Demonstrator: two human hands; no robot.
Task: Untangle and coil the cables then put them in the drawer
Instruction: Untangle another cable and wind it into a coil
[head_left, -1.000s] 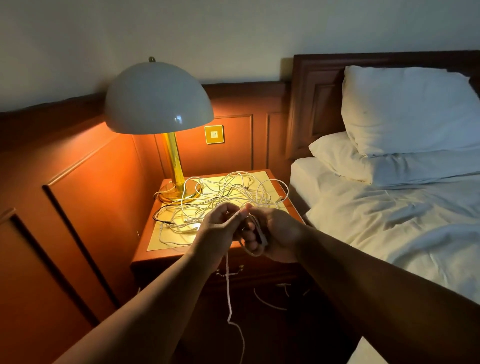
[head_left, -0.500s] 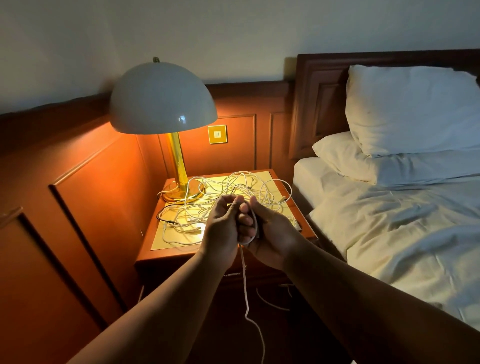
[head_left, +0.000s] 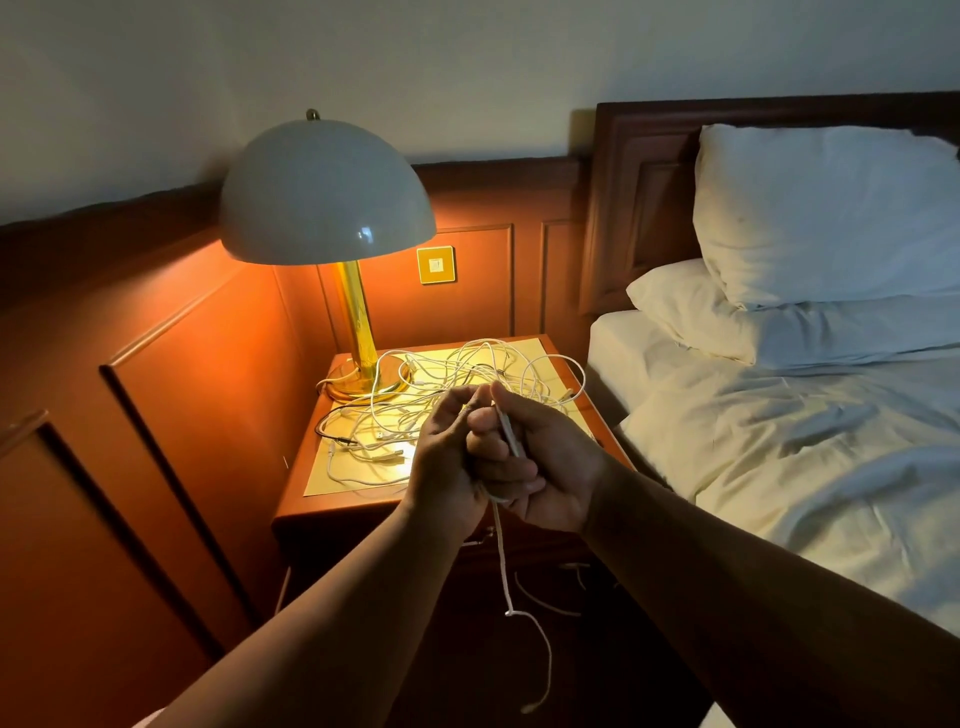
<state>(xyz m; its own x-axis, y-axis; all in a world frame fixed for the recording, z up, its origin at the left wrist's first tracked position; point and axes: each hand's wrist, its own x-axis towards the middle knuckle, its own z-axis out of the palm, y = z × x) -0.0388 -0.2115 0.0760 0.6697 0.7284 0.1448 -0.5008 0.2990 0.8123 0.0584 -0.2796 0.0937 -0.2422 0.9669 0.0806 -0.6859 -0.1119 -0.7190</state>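
Against the wood-panelled wall on the left stands a lamp (head_left: 326, 197) with a pale dome shade and a brass stem, lit, its base on the back left corner of the nightstand (head_left: 311, 501). Across the nightstand's yellow top lies a loose tangle of white cables (head_left: 457, 379), with a dark cable looping through its left part; the strands overlap so much that single cables cannot be told apart.

Just in front of the nightstand's near edge, the left hand (head_left: 451, 457) is raised with its fingers curled, thumb and fingertips pinching a white cable (head_left: 503, 561) at the top of the fist. Pressed against it, the right hand (head_left: 540, 462) has its fingers curled round the same cable, which shows as a pale strand running down over its knuckles. Both hands thus hold the cable, knuckles touching. Above the hands the strand leads back toward the tangle on the tabletop; below them it drops from between the palms, hangs free in front of the nightstand's drawer (head_left: 524, 545), kinks at a small knot and ends in a plug near the dark floor. The drawer is in shadow under the hands, and whether it is open cannot be told.

On the wall behind the nightstand is a yellow switch plate (head_left: 436, 265). To the right is a bed (head_left: 810, 457) with rumpled white sheets and two pillows (head_left: 831, 218) against a dark headboard.
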